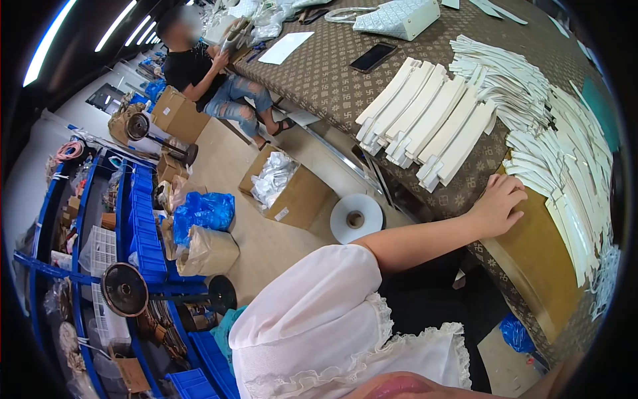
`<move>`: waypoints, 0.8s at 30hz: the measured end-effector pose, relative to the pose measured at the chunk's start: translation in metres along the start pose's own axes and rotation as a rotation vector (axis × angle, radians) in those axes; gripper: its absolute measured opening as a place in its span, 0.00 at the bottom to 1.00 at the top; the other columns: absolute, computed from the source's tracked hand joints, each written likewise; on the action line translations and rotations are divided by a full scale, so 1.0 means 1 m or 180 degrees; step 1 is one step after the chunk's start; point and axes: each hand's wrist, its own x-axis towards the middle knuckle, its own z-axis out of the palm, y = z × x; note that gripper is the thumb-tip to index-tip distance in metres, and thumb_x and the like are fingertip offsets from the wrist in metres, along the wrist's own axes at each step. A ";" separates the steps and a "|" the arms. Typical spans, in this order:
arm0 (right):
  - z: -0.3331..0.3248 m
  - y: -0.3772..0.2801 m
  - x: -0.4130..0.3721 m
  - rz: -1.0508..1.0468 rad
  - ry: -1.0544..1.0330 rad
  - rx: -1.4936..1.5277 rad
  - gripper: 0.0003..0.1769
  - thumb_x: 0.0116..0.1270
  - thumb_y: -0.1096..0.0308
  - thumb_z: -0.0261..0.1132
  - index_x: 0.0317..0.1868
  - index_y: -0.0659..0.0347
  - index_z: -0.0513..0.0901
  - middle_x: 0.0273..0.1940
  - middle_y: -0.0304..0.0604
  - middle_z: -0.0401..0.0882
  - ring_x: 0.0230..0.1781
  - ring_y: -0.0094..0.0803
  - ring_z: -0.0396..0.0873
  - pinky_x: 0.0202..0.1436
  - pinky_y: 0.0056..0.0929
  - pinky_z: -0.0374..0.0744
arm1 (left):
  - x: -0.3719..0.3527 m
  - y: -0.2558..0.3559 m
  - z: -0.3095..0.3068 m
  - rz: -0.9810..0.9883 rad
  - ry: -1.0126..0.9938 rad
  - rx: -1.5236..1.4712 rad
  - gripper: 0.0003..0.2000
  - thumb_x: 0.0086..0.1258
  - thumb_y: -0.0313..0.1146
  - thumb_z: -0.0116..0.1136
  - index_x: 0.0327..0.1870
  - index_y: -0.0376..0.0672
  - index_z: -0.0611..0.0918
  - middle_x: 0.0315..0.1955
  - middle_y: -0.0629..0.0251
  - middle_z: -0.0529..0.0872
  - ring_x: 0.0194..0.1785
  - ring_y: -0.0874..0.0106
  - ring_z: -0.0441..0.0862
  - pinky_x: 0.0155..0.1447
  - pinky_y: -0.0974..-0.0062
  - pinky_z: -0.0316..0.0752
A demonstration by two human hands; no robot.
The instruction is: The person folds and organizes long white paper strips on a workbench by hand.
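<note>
My left hand (500,205) rests palm down at the table edge, its loosely curved fingers apart on a tan-brown board (541,256). Nothing shows in its grip. Just beyond the fingers lies a long spread of narrow white strips (565,176), partly on the board. Above the hand, a row of stacked cream-white strips (425,120) lies in overlapping bundles on the patterned tablecloth (319,73). Another fanned pile of white strips (502,76) lies behind them. My right hand is not in view.
A phone (373,57), a white quilted handbag (399,18) and a white sheet (286,48) lie farther along the table. A seated person (199,73) handles something at its far side. On the floor stand a carton (302,199) and a white roll (340,226); blue shelving (143,226) stands left.
</note>
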 end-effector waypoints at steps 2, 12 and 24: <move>0.000 0.001 0.000 0.0003 0.0039 -0.0106 0.12 0.76 0.61 0.52 0.49 0.58 0.78 0.43 0.43 0.81 0.44 0.38 0.79 0.48 0.36 0.75 | -0.001 0.000 0.002 -0.0023 0.0016 -0.0016 0.16 0.54 0.26 0.67 0.45 0.42 0.77 0.47 0.60 0.73 0.55 0.61 0.70 0.62 0.61 0.58; -0.001 0.007 -0.004 0.0026 0.0087 -0.0575 0.12 0.76 0.62 0.52 0.48 0.58 0.79 0.42 0.43 0.82 0.42 0.38 0.80 0.46 0.35 0.76 | 0.001 0.001 0.001 0.0029 0.0049 -0.0041 0.16 0.55 0.26 0.67 0.44 0.42 0.78 0.47 0.60 0.73 0.54 0.61 0.70 0.62 0.61 0.58; 0.015 0.007 0.006 -0.0029 0.0261 -0.0977 0.12 0.76 0.62 0.53 0.46 0.59 0.79 0.41 0.43 0.82 0.40 0.38 0.81 0.44 0.35 0.77 | -0.002 0.003 0.002 -0.0044 0.0110 -0.0075 0.15 0.55 0.26 0.67 0.44 0.42 0.78 0.47 0.61 0.74 0.54 0.61 0.71 0.62 0.60 0.59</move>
